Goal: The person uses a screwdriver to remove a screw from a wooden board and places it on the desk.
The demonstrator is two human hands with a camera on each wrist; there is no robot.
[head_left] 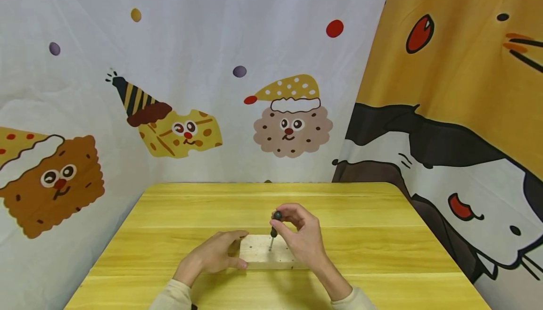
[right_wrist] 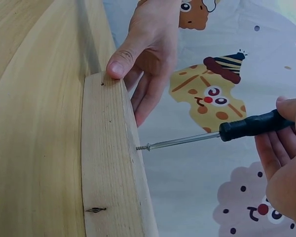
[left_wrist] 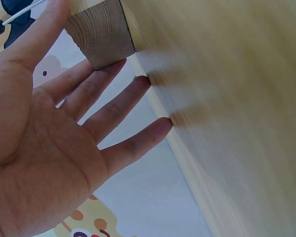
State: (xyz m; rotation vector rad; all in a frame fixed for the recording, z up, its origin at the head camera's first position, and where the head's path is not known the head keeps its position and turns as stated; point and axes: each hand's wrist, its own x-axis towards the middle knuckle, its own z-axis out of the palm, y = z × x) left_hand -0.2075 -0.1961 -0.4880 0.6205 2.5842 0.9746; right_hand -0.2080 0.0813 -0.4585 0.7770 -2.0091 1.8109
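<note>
A pale wooden block lies lengthwise on the table. My left hand holds its left end, thumb on the near side and fingers at the far side. In the left wrist view the block's end grain shows, and two fingertips touch the tabletop beside it. My right hand grips the dark handle of a screwdriver above the block. The screwdriver's shaft leans slightly, its tip at the head of a small screw. The screw stands in the block's top face with part of its thread showing.
The yellow wood-grain table extends around the block on all sides. Behind its far edge hangs a white curtain with cartoon prints, and an orange cartoon curtain hangs to the right. Dark knots mark the block's near side.
</note>
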